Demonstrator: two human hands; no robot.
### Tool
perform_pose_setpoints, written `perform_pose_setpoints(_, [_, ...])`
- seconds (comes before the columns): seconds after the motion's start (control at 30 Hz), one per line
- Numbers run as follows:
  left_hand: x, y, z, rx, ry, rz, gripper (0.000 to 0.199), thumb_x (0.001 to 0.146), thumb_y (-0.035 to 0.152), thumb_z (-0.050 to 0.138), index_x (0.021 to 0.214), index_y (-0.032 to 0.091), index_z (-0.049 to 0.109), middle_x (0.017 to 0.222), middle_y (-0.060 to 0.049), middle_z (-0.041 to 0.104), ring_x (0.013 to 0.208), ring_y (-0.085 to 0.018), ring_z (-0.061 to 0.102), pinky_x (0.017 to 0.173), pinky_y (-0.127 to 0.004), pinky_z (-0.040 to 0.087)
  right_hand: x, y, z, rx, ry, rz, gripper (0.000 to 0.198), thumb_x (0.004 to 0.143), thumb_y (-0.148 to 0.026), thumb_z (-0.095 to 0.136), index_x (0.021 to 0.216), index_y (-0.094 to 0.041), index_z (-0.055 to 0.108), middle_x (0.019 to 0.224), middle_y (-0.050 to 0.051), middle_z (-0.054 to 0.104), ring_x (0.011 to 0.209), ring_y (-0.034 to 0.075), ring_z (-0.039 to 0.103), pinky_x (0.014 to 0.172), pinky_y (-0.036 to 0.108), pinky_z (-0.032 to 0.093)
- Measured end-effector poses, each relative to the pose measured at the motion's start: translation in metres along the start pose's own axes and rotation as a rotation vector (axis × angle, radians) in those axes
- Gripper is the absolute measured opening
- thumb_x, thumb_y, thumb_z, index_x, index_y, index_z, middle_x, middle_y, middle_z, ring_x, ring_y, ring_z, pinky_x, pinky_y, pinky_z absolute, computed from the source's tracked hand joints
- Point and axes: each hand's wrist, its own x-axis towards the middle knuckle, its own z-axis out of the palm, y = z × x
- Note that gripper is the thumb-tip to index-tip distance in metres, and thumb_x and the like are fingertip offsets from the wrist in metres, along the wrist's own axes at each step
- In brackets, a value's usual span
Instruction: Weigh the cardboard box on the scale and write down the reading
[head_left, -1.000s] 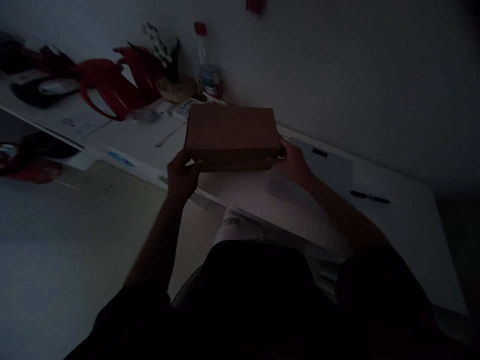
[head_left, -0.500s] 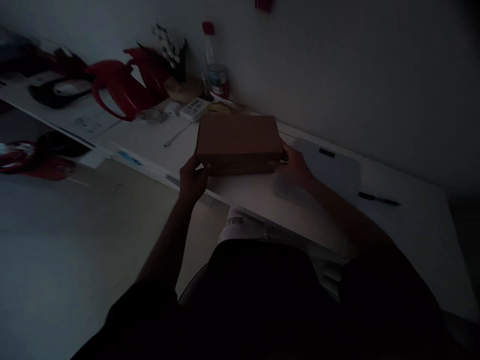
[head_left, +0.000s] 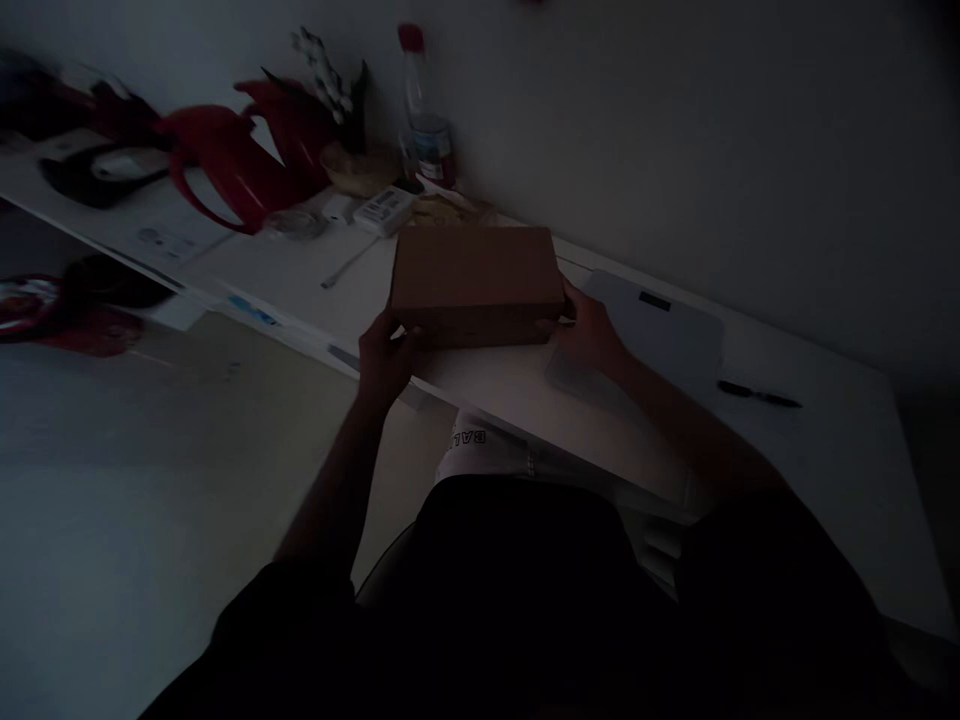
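A brown cardboard box [head_left: 478,270], its lid side up, is between my hands at the white desk [head_left: 487,385]. My left hand [head_left: 384,358] grips its near left corner, thumb on the front face. At the right end my right hand [head_left: 589,325] holds the near corner, with the fingers partly hidden behind the box. Just right of that hand lies a flat grey kitchen or body scale with a dark display, a grey slab [head_left: 660,340] partly covered by my forearm. The light is dim, and whether the box's underside touches the desk I cannot tell.
Left of the box stand a red jug [head_left: 232,165], a potted plant [head_left: 356,160] and a bottle with a red cap [head_left: 430,130]. A small white box [head_left: 385,211] lies behind the cardboard box's left end. Toward the right is a black pen [head_left: 759,394].
The view has shifted slightly, so the jug, plant and bottle appear a little higher and further left. Both hands keep their hold on the box.
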Motion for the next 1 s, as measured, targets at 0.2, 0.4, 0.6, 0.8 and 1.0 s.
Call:
perform_pose_setpoints(0.2, [-0.002, -0.004, 0.001, -0.003, -0.001, 0.031, 0.051, 0.09, 0.062, 0.063, 0.117, 0.018, 0.061, 0.115, -0.013, 0.069, 0.111, -0.028, 0.067, 0.088, -0.039, 0.063, 0.0, -0.002, 0.0, -0.036, 0.004, 0.019, 0.087, 0.089, -0.047, 0.075, 0.162, -0.022, 0.036, 0.148, 0.009, 0.053, 0.131, 0.034, 0.056, 0.113, 0.055, 0.05])
perform_pose_setpoints(0.4, [-0.004, -0.01, 0.001, 0.012, 0.007, 0.022, 0.051, 0.09, 0.061, 0.064, 0.118, 0.018, 0.061, 0.117, -0.014, 0.068, 0.113, -0.03, 0.066, 0.087, -0.042, 0.063, -0.001, -0.006, 0.0, -0.069, -0.004, 0.047, 0.084, 0.09, -0.039, 0.075, 0.162, -0.022, 0.035, 0.147, 0.009, 0.054, 0.131, 0.033, 0.056, 0.113, 0.053, 0.05])
perform_pose_setpoints(0.6, [-0.005, -0.01, 0.004, 0.005, 0.015, 0.015, 0.065, 0.089, 0.069, 0.061, 0.128, 0.018, 0.057, 0.125, -0.016, 0.066, 0.118, -0.032, 0.064, 0.088, -0.042, 0.063, -0.003, -0.009, -0.003, -0.071, -0.054, 0.069, 0.087, 0.092, -0.04, 0.072, 0.165, -0.023, 0.027, 0.151, 0.009, 0.049, 0.135, 0.033, 0.053, 0.114, 0.053, 0.048])
perform_pose_setpoints(0.8, [-0.003, -0.003, 0.002, 0.002, -0.055, 0.048, 0.078, 0.089, 0.067, 0.063, 0.151, 0.026, 0.038, 0.147, -0.018, 0.052, 0.132, -0.035, 0.057, 0.088, -0.042, 0.063, -0.002, -0.003, -0.004, -0.095, -0.057, 0.05, 0.091, 0.091, -0.04, 0.07, 0.166, -0.023, 0.022, 0.154, 0.01, 0.045, 0.139, 0.034, 0.049, 0.117, 0.056, 0.043])
perform_pose_setpoints(1.0, [0.002, 0.013, -0.008, 0.055, -0.028, 0.126, 0.095, 0.083, 0.056, 0.077, 0.159, 0.032, 0.025, 0.161, -0.018, 0.036, 0.144, -0.038, 0.043, 0.099, -0.05, 0.058, -0.004, -0.008, -0.011, -0.062, -0.097, 0.015, 0.084, 0.096, -0.05, 0.062, 0.166, -0.023, 0.024, 0.157, 0.009, 0.041, 0.142, 0.031, 0.046, 0.118, 0.053, 0.042])
